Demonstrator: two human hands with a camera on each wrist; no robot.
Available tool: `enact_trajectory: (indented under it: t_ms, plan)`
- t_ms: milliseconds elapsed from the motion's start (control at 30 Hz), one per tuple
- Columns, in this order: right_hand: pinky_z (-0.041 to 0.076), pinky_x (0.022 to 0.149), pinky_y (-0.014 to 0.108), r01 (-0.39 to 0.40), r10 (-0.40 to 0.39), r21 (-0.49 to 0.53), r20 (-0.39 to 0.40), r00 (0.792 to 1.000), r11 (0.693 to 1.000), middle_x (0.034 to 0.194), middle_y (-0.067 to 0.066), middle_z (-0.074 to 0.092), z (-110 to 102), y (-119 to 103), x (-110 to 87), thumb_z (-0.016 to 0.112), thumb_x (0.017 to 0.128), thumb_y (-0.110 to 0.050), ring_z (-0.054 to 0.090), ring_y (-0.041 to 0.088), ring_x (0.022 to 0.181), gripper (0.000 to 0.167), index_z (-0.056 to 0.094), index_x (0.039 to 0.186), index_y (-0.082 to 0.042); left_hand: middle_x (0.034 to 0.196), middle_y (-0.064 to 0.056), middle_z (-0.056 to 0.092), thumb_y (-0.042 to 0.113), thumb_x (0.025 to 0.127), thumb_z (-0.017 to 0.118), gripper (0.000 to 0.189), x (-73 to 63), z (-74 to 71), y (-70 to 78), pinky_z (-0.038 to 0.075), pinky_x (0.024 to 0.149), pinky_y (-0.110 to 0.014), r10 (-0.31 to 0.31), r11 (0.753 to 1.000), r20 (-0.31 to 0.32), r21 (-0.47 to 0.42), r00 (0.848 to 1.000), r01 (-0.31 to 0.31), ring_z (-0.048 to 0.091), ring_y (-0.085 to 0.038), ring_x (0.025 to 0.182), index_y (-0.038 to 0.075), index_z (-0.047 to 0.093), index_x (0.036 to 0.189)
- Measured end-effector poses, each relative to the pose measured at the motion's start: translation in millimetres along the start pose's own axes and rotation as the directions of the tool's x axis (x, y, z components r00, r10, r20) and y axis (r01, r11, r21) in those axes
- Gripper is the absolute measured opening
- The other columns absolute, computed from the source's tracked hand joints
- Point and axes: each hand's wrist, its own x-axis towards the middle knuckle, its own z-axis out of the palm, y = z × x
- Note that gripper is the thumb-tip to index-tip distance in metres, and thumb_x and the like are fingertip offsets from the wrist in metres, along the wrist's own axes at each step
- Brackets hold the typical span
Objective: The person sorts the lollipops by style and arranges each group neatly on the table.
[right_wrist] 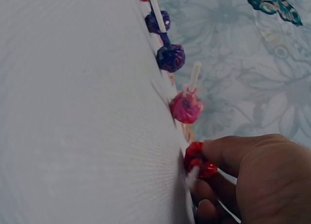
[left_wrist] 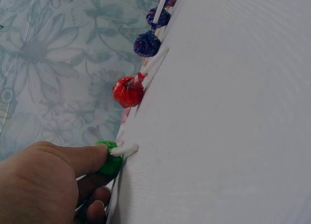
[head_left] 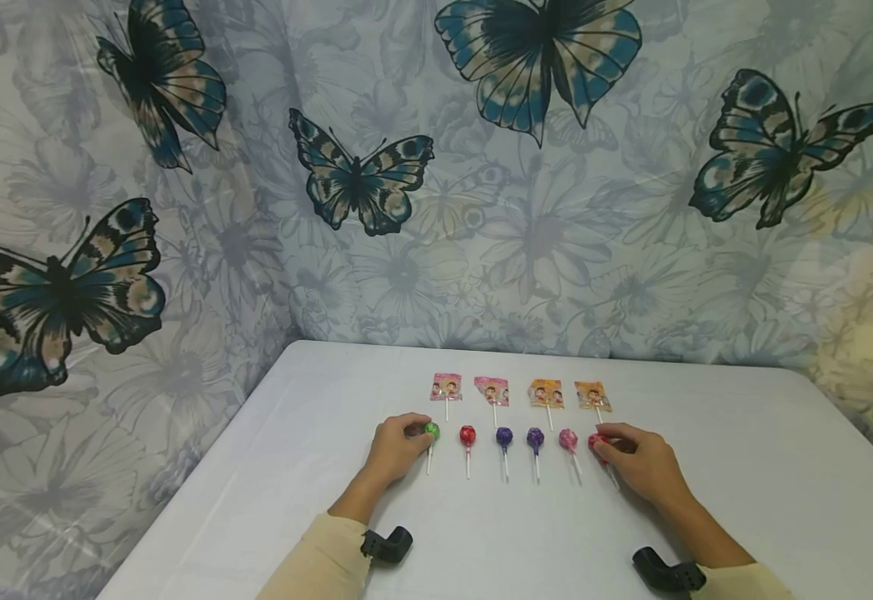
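My left hand pinches the green-wrapped head of a lollipop at the left end of a row, its white stick pointing toward me. At the row's right end, my right hand holds a red lollipop between thumb and fingers, partly hidden by them. Between the hands lie a red lollipop, two purple ones, the left purple lollipop and the right purple lollipop, and a pink lollipop.
Behind the row lie flat-wrapped lollipops: two in pink wrappers, the left pink wrapper and another, and two in orange, one orange wrapper and another. The white table meets a butterfly-patterned cloth backdrop.
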Motion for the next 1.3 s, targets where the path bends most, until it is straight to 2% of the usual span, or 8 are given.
enact_trajectory:
  t_ms: [300,567,800,1033,1300]
  plan:
    - [0.047,0.069,0.041,0.010,-0.011,0.000,-0.014,1.000,1.000,0.097,0.013,0.069,-0.2,1.4,-0.7,0.073,0.086,-0.018,0.061,0.024,0.082,0.034,0.068,0.115,-0.001,0.098,0.000,0.066,0.011,0.084,0.073,0.025,0.5,0.0,-1.0,0.047,0.084,-0.042,-0.012,1.000,0.006,0.003,1.000,0.012,0.058,-0.019,0.093,0.007,0.072,0.109]
    - [0.047,0.066,0.039,0.043,-0.044,-0.046,-0.018,0.999,0.998,0.103,0.018,0.067,0.0,1.7,-0.1,0.073,0.084,-0.012,0.060,0.025,0.082,0.033,0.068,0.115,0.000,0.098,-0.001,0.066,0.010,0.084,0.074,0.025,1.2,0.5,-1.5,0.047,0.084,-0.042,-0.005,1.000,0.000,0.005,1.000,0.005,0.059,-0.019,0.093,0.008,0.072,0.109]
    - [0.043,0.058,0.035,0.080,-0.082,-0.090,-0.021,0.996,0.993,0.093,0.012,0.067,-0.1,1.6,-0.9,0.073,0.083,-0.011,0.057,0.021,0.073,0.033,0.068,0.115,0.000,0.096,-0.001,0.066,0.010,0.084,0.074,0.024,0.4,0.0,-0.6,0.047,0.082,-0.042,0.002,1.000,0.000,0.000,1.000,-0.002,0.058,-0.019,0.091,0.007,0.072,0.108]
    - [0.044,0.059,0.036,0.096,-0.102,-0.088,-0.069,0.992,0.991,0.091,0.013,0.067,0.4,1.1,-2.0,0.075,0.083,-0.014,0.058,0.022,0.073,0.033,0.068,0.113,-0.001,0.099,-0.001,0.067,0.011,0.085,0.074,0.024,0.4,-0.8,1.5,0.047,0.086,-0.042,-0.020,1.000,-0.003,-0.005,1.000,0.020,0.059,-0.020,0.096,0.009,0.072,0.108]
    - [0.045,0.061,0.037,0.085,-0.091,-0.072,-0.070,0.993,0.994,0.102,0.018,0.067,1.2,2.4,-4.3,0.075,0.083,-0.015,0.061,0.024,0.076,0.035,0.067,0.114,0.000,0.098,-0.001,0.066,0.010,0.084,0.074,0.024,0.0,0.9,-0.6,0.047,0.084,-0.043,-0.016,1.000,0.006,0.007,1.000,0.016,0.059,-0.020,0.094,0.008,0.072,0.108]
